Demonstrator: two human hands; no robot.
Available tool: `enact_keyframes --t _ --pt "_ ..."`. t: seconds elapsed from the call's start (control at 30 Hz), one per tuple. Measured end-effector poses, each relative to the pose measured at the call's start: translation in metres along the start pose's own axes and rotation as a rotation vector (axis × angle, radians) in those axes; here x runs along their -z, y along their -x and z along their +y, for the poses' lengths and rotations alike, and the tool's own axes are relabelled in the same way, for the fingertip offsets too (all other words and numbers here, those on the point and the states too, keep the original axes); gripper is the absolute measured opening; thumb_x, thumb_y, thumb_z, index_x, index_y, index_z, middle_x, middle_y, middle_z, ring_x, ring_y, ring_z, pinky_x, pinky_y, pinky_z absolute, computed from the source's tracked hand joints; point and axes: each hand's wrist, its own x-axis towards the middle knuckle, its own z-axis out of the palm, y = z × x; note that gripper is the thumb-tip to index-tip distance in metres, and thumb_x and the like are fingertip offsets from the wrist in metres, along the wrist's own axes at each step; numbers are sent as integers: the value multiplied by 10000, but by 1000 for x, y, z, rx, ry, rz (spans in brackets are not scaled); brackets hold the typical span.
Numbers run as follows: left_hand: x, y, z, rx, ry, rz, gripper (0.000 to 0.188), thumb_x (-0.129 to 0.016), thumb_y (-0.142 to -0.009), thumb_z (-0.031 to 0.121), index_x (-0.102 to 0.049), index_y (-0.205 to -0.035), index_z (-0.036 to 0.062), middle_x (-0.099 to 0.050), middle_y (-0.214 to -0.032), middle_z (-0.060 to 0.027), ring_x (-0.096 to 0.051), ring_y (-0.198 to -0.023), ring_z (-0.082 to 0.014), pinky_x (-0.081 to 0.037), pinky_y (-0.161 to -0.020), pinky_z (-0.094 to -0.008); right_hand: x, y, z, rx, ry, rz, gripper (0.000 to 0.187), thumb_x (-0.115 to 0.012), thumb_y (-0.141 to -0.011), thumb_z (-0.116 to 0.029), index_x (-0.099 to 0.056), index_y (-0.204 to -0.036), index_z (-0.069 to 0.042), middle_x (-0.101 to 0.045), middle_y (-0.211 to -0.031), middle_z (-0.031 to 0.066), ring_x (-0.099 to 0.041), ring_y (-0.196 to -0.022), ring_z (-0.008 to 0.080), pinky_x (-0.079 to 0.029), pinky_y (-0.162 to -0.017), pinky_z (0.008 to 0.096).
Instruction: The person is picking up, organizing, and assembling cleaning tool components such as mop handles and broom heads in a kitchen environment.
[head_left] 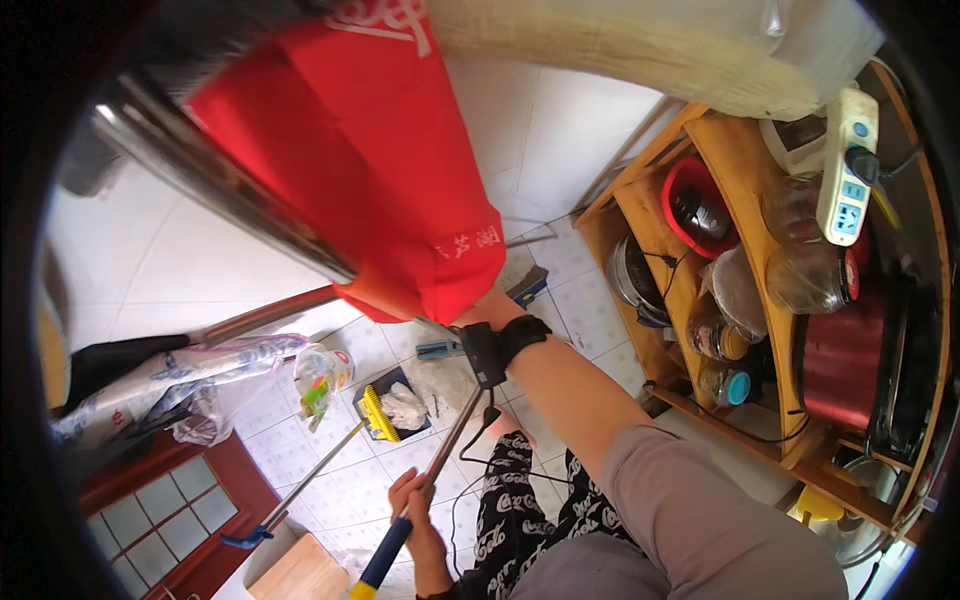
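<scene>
My left hand is closed around a long metal handle with a blue grip. My right hand is hidden under a red cloth, so I cannot tell its state. The handle could snag the black cable or knock the yellow-bristled broom. The wooden shelf crowds the right side; the white tiled floor leaves little room.

Bright, even daylight fills the scene, with glare on the white tiled wall and a sharp highlight along the metal pole. Fisheye bending curves the wooden shelf near the black rim, and the close red cloth and pale bristles at the top are blurred.
</scene>
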Motion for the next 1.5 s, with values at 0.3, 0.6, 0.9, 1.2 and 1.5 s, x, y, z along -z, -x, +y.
enact_keyframes --t 0.3,0.6,0.9,1.2,1.5 --pt "18 30 26 -162 -162 -244 223 -480 -851 113 -550 -1032 4 -440 -1162 -140 -486 -1027 -213 -453 -835 -304 15 54 -71 -138 28 112 587 -678 -682 -272 -448 -1190 -89 -479 -1200 98 -446 -1111 272 -352 -939 354" --pt "25 38 83 -266 -28 -172 137 -539 -846 126 -596 -908 19 -589 -980 -132 -561 -858 -183 -444 -743 -268 29 107 -118 -456 31 193 653 -729 -615 -285 -454 -1173 -85 -509 -1167 82 -490 -1061 284 -390 -901 363" --pt "65 57 124 -278 -227 -271 227 -530 -858 189 -604 -936 -10 -603 -847 -76 -544 -766 -116 -425 -683 -234 49 202 -104 -794 -412 295 480 -618 -697 -138 -447 -1134 -38 -552 -1084 92 -542 -961 201 -447 -785 320" --pt "84 88 156 -404 -401 -412 174 -562 -825 182 -629 -865 26 -612 -865 -102 -567 -772 -194 -435 -693 -281 62 271 -145 -806 -337 243 360 -512 -815 -171 -457 -1152 -58 -543 -1092 75 -542 -956 193 -440 -799 312" --pt "152 128 180 -314 -333 -439 139 -590 -804 135 -634 -849 12 -605 -792 -89 -558 -734 -164 -428 -658 -261 58 318 -162 -839 -683 256 402 -435 -863 -334 -505 -1105 -21 -573 -1061 103 -569 -875 239 -446 -794 339"
